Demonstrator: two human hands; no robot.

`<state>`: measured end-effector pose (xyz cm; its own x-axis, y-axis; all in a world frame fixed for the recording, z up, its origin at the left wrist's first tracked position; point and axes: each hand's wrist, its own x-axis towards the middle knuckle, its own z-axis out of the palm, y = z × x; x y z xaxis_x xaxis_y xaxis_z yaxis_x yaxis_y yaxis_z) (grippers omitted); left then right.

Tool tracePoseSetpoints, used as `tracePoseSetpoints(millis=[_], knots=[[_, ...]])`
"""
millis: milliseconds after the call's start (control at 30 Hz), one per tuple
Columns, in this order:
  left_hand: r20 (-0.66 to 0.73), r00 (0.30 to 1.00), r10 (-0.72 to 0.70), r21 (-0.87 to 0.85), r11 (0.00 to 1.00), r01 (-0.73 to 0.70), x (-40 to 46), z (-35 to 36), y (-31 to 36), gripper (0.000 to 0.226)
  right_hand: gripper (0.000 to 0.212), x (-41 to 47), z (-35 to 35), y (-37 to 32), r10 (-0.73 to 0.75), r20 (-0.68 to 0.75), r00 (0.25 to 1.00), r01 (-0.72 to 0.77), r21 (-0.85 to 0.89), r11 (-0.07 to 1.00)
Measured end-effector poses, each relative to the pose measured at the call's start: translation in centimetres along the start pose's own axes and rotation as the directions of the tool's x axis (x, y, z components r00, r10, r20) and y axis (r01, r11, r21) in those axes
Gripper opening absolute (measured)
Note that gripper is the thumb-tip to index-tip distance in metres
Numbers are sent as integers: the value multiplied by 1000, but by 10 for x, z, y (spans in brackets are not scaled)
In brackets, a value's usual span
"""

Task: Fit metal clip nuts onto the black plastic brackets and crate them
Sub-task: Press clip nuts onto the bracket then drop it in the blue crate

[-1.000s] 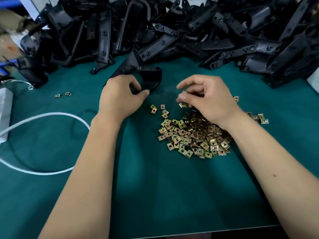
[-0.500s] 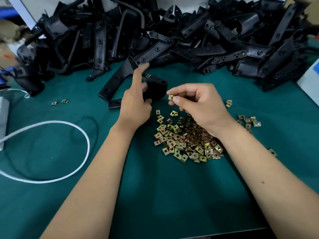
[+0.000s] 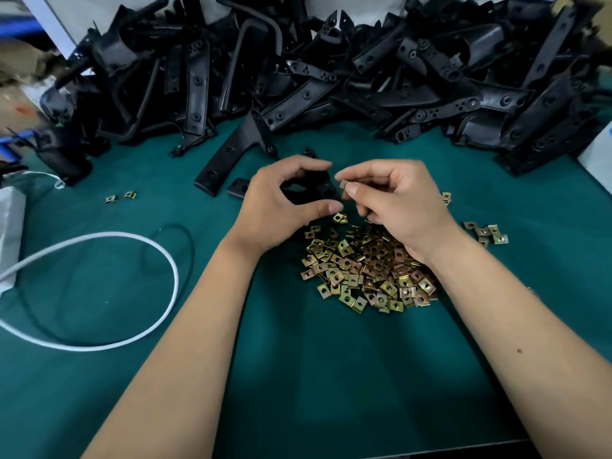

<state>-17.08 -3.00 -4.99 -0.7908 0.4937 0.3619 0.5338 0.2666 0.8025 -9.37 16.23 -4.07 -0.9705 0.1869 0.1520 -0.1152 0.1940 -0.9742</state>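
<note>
1. The left hand sits just above centre, thumb and fingers curled around one black plastic bracket, gripping its near end.
2. That bracket's long arm runs out toward 10 o'clock across the green counter; whether its far tip rests on the mat or is slightly lifted is hard to tell.
3. The right hand, just at 3 o'clock of the left, pinches a single metal clip nut between thumb and forefinger, closed firmly on it.
4. The clip nut is held close beside the gripped end of the bracket, apparently not yet seated on it.
5. A heap of brass-coloured clip nuts lies on the counter at 6 o'clock of the hands, partly under the right wrist.
6. A few stray nuts lie at 3 o'clock of the heap, and two more sit well apart at 9 o'clock of the left hand.
7. A big tangled pile of black brackets fills the far edge of the counter from 10 to 2 o'clock.
8. A white cable loops over the mat at 8 o'clock, running from a white box at the left edge.
</note>
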Motion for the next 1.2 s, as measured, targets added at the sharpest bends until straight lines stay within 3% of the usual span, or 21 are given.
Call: tracePoseSetpoints(millis=[200, 367, 500, 733, 1200], knots=[[-24, 999, 28, -5, 1000, -28, -1, 3, 5, 88, 24, 0, -2, -2, 38, 8, 999, -39, 38, 999], [-52, 998, 46, 69, 997, -42, -2, 4, 9, 101, 17, 0, -3, -6, 94, -4, 996, -93, 136, 986], [-66, 994, 85, 126, 989, -76, -2, 6, 11, 104, 8, 1, -4, -8, 164, -10, 986, -155, 274, 949], [-123, 987, 105, 145, 986, -87, -3, 8, 12, 106, 13, 1, -4, -5, 207, -38, 978, -176, 393, 903], [-136, 984, 116, 135, 986, -97, -4, 9, 10, 107, 10, 0, 4, -2, 173, -130, 976, -128, 294, 947]])
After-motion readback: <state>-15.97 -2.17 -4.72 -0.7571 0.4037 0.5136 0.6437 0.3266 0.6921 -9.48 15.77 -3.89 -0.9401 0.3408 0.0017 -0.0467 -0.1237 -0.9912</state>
